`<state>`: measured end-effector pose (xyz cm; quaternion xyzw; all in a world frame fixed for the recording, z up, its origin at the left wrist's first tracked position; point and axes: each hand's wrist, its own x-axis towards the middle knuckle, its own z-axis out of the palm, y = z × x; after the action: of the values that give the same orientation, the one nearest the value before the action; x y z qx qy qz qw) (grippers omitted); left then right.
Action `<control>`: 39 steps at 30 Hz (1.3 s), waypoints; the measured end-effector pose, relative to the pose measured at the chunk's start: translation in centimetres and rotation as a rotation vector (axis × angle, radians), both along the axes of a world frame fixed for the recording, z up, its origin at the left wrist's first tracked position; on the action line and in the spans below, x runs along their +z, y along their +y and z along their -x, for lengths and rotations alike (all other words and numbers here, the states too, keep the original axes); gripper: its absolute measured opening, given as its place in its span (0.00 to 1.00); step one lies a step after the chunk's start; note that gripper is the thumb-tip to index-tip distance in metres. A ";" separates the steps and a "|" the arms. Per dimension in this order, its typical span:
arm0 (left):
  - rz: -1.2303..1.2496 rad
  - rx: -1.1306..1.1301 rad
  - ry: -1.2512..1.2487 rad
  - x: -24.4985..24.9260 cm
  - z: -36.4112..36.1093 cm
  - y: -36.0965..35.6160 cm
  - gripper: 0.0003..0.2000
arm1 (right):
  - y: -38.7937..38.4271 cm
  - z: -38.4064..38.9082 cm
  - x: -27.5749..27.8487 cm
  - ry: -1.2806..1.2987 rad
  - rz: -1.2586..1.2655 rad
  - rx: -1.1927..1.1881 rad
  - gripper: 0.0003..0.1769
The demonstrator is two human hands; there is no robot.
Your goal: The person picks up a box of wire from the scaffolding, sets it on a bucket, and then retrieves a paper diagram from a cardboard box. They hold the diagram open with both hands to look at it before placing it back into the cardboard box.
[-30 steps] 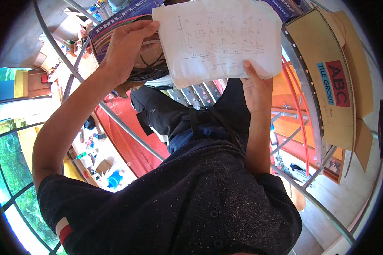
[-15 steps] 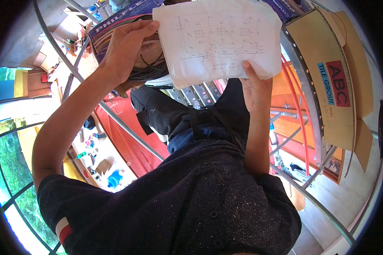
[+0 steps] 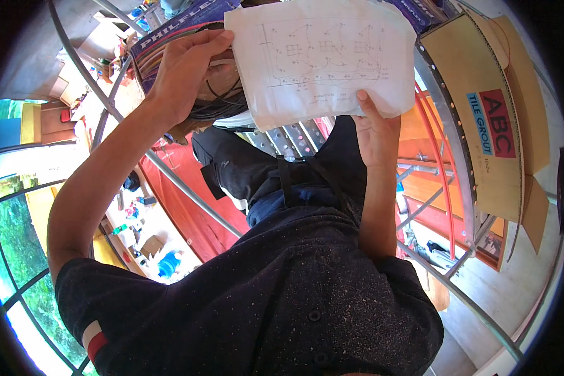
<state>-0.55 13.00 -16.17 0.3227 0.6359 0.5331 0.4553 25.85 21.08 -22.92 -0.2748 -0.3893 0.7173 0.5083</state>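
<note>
A creased white paper sheet (image 3: 323,62) with a hand-drawn diagram is held up at the top centre. My left hand (image 3: 191,66) pinches its upper left edge between thumb and fingers. My right hand (image 3: 380,128) grips the lower right edge, thumb on the front and fingers hidden behind. Behind the sheet and beside my left hand lies a bundle of dark wires (image 3: 219,106), in front of a blue Philflex box (image 3: 175,28).
A cardboard tile grout box (image 3: 482,119) stands at the right. Metal scaffold bars (image 3: 175,185) cross on both sides. Red tubing (image 3: 442,169) hangs at the right. A perforated metal platform (image 3: 288,140) lies below the sheet. At the lower left is a blue container (image 3: 168,264).
</note>
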 end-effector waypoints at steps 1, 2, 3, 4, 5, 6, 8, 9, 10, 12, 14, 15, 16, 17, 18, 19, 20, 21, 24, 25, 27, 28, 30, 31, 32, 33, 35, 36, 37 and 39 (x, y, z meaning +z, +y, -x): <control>0.003 0.001 0.002 0.0 0.0 0.0 0.12 | 0.0 0.0 0.0 -0.001 0.001 0.001 0.30; -0.003 -0.003 0.007 -0.1 0.0 0.0 0.12 | 0.0 0.0 0.0 -0.002 0.004 -0.004 0.30; -0.010 -0.007 0.011 -0.1 0.0 0.0 0.13 | 0.0 0.0 -0.1 -0.004 0.005 -0.010 0.31; -0.017 -0.012 0.016 -0.1 0.0 0.0 0.13 | 0.0 0.0 -0.1 -0.005 0.006 -0.016 0.31; -0.016 -0.015 0.013 -0.1 0.0 0.0 0.13 | 0.0 0.0 0.0 -0.002 -0.004 -0.014 0.31; -0.014 -0.018 0.010 -0.1 0.0 0.0 0.13 | 0.0 0.0 0.2 0.001 -0.015 -0.012 0.32; -0.011 -0.016 0.010 0.0 0.0 0.0 0.13 | 0.0 0.0 0.3 0.000 -0.023 -0.011 0.33; -0.009 -0.012 0.014 0.0 -0.1 -0.1 0.13 | 0.0 0.0 0.3 -0.003 -0.021 -0.013 0.32; -0.008 -0.008 0.018 0.1 -0.1 -0.1 0.13 | 0.0 0.0 0.3 -0.006 -0.019 -0.015 0.32; -0.015 -0.007 -0.001 0.2 -0.3 -0.1 0.13 | 0.2 -0.2 0.1 -0.008 -0.015 -0.005 0.32; -0.018 -0.007 -0.009 0.2 -0.3 -0.1 0.12 | 0.2 -0.2 0.1 -0.010 -0.014 -0.003 0.31; -0.018 -0.009 -0.008 0.1 -0.3 0.0 0.12 | 0.2 -0.2 0.1 -0.011 -0.014 -0.006 0.31; -0.019 -0.011 -0.007 0.0 -0.1 -0.1 0.12 | 0.2 -0.1 0.0 -0.012 -0.015 -0.008 0.31; -0.018 -0.008 -0.008 0.0 -0.1 -0.1 0.12 | 0.2 -0.1 0.1 -0.012 -0.015 -0.007 0.31; -0.017 -0.006 -0.009 0.1 -0.1 -0.1 0.12 | 0.2 -0.1 0.1 -0.012 -0.015 -0.006 0.31; -0.015 -0.004 -0.010 0.1 -0.2 -0.1 0.12 | 0.2 -0.1 0.1 -0.012 -0.015 -0.005 0.31; -0.013 -0.006 -0.010 0.2 -0.2 -0.1 0.12 | 0.2 -0.2 0.1 -0.013 -0.012 -0.004 0.31; -0.010 -0.008 -0.010 0.2 -0.2 -0.1 0.12 | 0.2 -0.2 0.1 -0.014 -0.009 -0.003 0.31; -0.011 -0.010 -0.007 0.2 -0.3 -0.1 0.12 | 0.1 -0.2 0.2 -0.013 -0.002 -0.003 0.30; -0.013 -0.010 -0.006 0.2 -0.3 -0.1 0.12 | 0.1 -0.2 0.2 -0.012 0.000 -0.003 0.30; -0.012 -0.014 -0.003 0.2 -0.3 -0.1 0.12 | 0.0 -0.2 0.3 -0.008 0.003 -0.008 0.30; -0.011 -0.016 -0.001 0.2 -0.3 -0.1 0.12 | 0.0 -0.2 0.4 -0.007 0.004 -0.010 0.29; -0.007 -0.014 0.014 0.1 -0.2 -0.1 0.12 | 0.1 -0.2 0.1 -0.005 0.003 -0.003 0.29; -0.005 -0.012 0.022 0.1 -0.2 -0.1 0.12 | 0.1 -0.2 0.0 -0.004 0.002 0.000 0.29; -0.008 -0.014 0.008 0.1 -0.2 -0.1 0.13 | 0.1 -0.2 -0.1 0.001 0.004 0.002 0.29; -0.012 -0.017 -0.006 0.1 -0.2 -0.1 0.13 | 0.1 -0.3 -0.2 0.005 0.006 0.004 0.29; -0.011 -0.019 -0.016 0.1 -0.2 -0.1 0.13 | 0.1 -0.3 -0.2 0.018 0.013 0.006 0.29; -0.008 -0.018 -0.013 0.2 -0.3 -0.1 0.13 | 0.1 -0.3 -0.2 0.026 0.018 0.005 0.29; -0.005 -0.018 -0.010 0.2 -0.1 -0.1 0.13 | 0.0 -0.1 -0.2 0.034 0.023 0.004 0.30; -0.007 -0.019 -0.015 0.1 -0.1 -0.1 0.13 | -0.2 -0.1 -0.1 0.043 0.032 -0.004 0.29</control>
<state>-0.42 12.90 -16.04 0.3261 0.6276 0.5334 0.4639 25.96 20.90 -22.98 -0.2680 -0.3663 0.7283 0.5135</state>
